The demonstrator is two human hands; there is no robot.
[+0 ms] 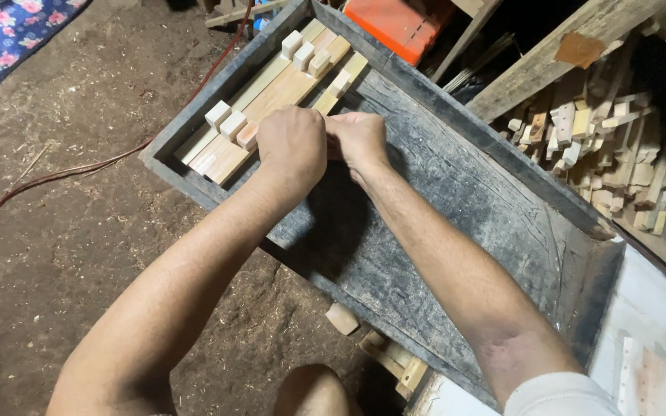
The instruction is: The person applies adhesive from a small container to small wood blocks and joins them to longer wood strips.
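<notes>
A grey wooden tray (456,192) with raised sides lies on the ground. At its far end several pale wooden slats (271,92) lie side by side, with small wooden blocks (225,119) standing on them. My left hand (293,145) is curled in a fist over the near edge of the slats. My right hand (358,139) is closed right beside it, touching it. Both hands cover whatever is between the fingers, so I cannot see what they grip.
A pile of short wood offcuts (603,139) lies at the right behind a slanted plank (549,62). An orange box (395,23) sits beyond the tray. A red cable (79,169) crosses the sawdust floor, and a flowered cloth (1,38) lies top left.
</notes>
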